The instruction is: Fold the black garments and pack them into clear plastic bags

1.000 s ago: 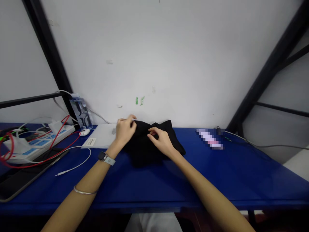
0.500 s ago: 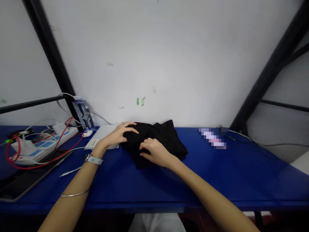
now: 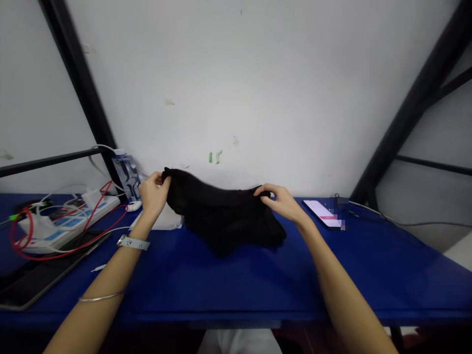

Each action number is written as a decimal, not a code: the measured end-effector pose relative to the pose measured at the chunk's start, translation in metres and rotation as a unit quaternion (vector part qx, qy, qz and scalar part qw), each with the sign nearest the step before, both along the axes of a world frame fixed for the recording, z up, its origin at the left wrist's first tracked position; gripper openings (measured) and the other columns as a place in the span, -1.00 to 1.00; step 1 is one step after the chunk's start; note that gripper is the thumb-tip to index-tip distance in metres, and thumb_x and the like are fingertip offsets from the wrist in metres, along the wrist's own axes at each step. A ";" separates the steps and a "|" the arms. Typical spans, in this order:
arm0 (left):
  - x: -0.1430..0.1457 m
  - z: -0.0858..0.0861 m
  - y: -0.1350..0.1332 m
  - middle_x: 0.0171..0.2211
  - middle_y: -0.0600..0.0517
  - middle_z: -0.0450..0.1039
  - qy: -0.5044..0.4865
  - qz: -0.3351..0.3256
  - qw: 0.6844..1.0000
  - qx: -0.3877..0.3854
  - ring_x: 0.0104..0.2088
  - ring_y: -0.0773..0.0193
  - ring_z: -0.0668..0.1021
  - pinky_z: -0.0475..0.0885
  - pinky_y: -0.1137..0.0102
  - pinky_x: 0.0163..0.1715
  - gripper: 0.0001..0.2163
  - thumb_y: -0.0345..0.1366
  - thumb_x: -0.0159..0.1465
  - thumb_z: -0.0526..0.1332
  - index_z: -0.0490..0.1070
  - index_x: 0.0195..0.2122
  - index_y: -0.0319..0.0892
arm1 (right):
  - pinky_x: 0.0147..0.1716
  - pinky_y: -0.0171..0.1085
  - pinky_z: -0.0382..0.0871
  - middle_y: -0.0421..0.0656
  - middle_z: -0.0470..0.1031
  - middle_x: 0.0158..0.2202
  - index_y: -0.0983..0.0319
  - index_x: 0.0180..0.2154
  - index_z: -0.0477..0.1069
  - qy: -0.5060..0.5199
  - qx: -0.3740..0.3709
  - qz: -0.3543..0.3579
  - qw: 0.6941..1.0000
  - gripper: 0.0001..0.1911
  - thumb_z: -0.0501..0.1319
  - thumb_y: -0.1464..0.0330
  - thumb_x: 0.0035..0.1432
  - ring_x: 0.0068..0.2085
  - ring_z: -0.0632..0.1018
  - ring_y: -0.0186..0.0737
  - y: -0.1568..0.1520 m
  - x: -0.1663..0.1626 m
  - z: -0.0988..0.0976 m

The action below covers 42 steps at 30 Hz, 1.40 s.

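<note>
A black garment point(image 3: 224, 216), its exact kind unclear, stretches between my hands over the blue table point(image 3: 221, 290). My left hand point(image 3: 154, 194) pinches its upper left corner and lifts it off the surface. At the upper right edge, my right hand point(image 3: 278, 200) grips the cloth between thumb and fingers. The top edge sags in the middle, while the lower part rests in folds on the table. Behind my left hand, white papers point(image 3: 167, 219) lie partly covered by the cloth.
To the left are a white power strip point(image 3: 70, 223) with red and white cables, a dark tablet point(image 3: 40, 275), a clear bottle point(image 3: 128, 174) and a white earbud case point(image 3: 134, 205). A lit phone point(image 3: 322, 214) lies on the right. The wall stands close behind.
Both hands have taken hold of the black garment and moved apart, left hand leftward and up, right hand rightward and up. Its upper edge is now raised and spread.
</note>
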State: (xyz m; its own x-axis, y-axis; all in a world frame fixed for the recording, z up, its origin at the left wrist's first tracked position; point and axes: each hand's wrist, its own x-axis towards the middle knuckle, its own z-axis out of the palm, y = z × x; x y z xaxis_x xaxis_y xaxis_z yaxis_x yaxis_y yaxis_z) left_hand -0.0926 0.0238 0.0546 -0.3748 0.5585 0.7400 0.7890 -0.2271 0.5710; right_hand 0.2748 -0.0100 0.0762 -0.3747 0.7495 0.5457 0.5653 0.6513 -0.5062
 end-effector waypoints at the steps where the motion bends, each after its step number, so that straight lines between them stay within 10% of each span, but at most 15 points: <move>1: -0.002 -0.001 -0.002 -0.48 0.07 0.44 0.014 0.000 1.000 -0.007 -0.40 0.22 0.50 0.36 0.34 -0.22 -0.75 -0.21 0.17 0.14 0.47 -0.17 -0.17 | -0.18 -0.22 0.28 -0.17 0.53 -0.26 0.19 -0.31 0.45 0.002 0.006 -0.028 1.000 -0.85 0.13 0.39 0.05 -0.21 0.49 -0.19 0.001 0.003 0.000; 6: 0.000 -0.009 -0.008 -0.44 0.08 0.47 0.131 -0.115 0.982 -0.079 -0.32 0.20 0.51 0.32 0.30 -0.13 -0.78 -0.16 0.20 0.13 0.51 -0.23 -0.07 | -0.22 -0.20 0.28 -0.19 0.45 -0.36 0.18 -0.16 0.31 0.067 0.071 -0.096 0.991 -0.74 0.15 0.33 0.05 -0.32 0.45 -0.22 0.009 0.004 -0.004; 11: 0.013 -0.012 -0.003 -0.31 0.04 0.58 0.028 -0.207 0.973 -0.092 -0.19 0.15 0.56 0.34 0.34 -0.09 -0.79 -0.09 0.13 0.24 0.52 -0.38 -0.11 | -0.12 -0.14 0.31 -0.21 0.47 -0.36 0.19 -0.05 0.28 0.096 0.072 -0.076 0.990 -0.55 0.08 0.46 -0.07 -0.25 0.51 -0.18 0.016 0.010 -0.005; 15: 0.025 -0.008 -0.011 -0.39 0.04 0.56 -0.032 -0.165 0.985 -0.048 -0.26 0.16 0.57 0.38 0.34 -0.15 -0.79 -0.10 0.11 0.29 0.51 -0.39 -0.14 | -0.06 -0.10 0.33 -0.16 0.52 -0.32 0.20 -0.29 0.41 0.117 0.104 -0.105 0.982 -0.76 0.09 0.45 -0.06 -0.17 0.53 -0.14 0.008 0.016 0.004; 19: 0.029 0.011 -0.043 -0.28 0.05 0.54 0.099 -0.132 0.986 0.040 -0.19 0.16 0.55 0.27 0.22 0.02 -0.66 -0.19 0.21 0.23 0.41 0.02 -0.09 | -0.05 -0.08 0.36 -0.15 0.54 -0.32 0.20 -0.34 0.46 0.150 0.110 -0.101 0.977 -0.87 0.16 0.35 0.05 -0.19 0.54 -0.14 -0.020 0.029 0.026; 23: 0.033 0.040 -0.082 -0.20 0.02 0.49 0.195 -0.055 0.977 0.059 -0.10 0.11 0.49 0.08 0.09 0.11 -0.79 -0.23 0.32 0.09 0.47 -0.11 -0.03 | -0.13 -0.12 0.40 -0.16 0.53 -0.30 0.16 -0.28 0.47 0.207 0.139 -0.092 0.964 -0.84 0.19 0.24 0.13 -0.21 0.54 -0.15 -0.040 0.050 0.050; 29: 0.041 0.053 -0.054 -0.19 -0.04 0.47 0.198 0.033 0.979 0.044 -0.03 0.00 0.39 -0.03 -0.03 0.12 -0.82 -0.27 0.31 0.07 0.46 -0.20 -0.08 | -0.21 -0.09 0.39 -0.08 0.54 -0.35 0.25 -0.26 0.50 0.141 0.117 -0.204 0.962 -0.78 0.19 0.26 0.11 -0.28 0.53 -0.12 0.024 0.051 0.065; 35: 0.048 0.017 0.017 0.05 -0.21 0.37 0.236 0.030 0.969 -0.063 0.10 -0.11 0.31 0.05 -0.16 0.08 -0.67 -0.37 0.25 0.07 0.38 0.03 -0.11 | 0.03 0.15 0.24 0.13 0.42 0.07 0.31 0.18 0.22 -0.089 -0.003 -0.329 0.940 -0.42 0.14 0.26 0.15 0.08 0.42 0.12 0.088 0.007 0.017; 42: 0.078 -0.034 0.011 0.31 -0.07 0.12 0.301 -0.133 0.919 -0.218 0.31 -0.10 0.10 0.05 -0.17 0.17 -0.58 -0.15 0.36 -0.04 0.25 0.22 -0.02 | 0.26 0.16 -0.15 -0.09 -0.16 0.40 0.11 0.35 -0.10 -0.298 -0.066 -0.145 0.941 -0.34 -0.13 0.03 0.31 0.38 -0.13 0.13 0.057 -0.042 -0.070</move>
State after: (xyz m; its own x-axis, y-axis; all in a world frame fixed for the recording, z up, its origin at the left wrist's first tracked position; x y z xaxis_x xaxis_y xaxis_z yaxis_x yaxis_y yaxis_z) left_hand -0.0147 0.0351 0.0204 0.2225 0.8636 0.4525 0.9413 -0.3111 0.1309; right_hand 0.2333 0.0470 0.0062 -0.3540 0.9139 0.1984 0.9190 0.3793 -0.1077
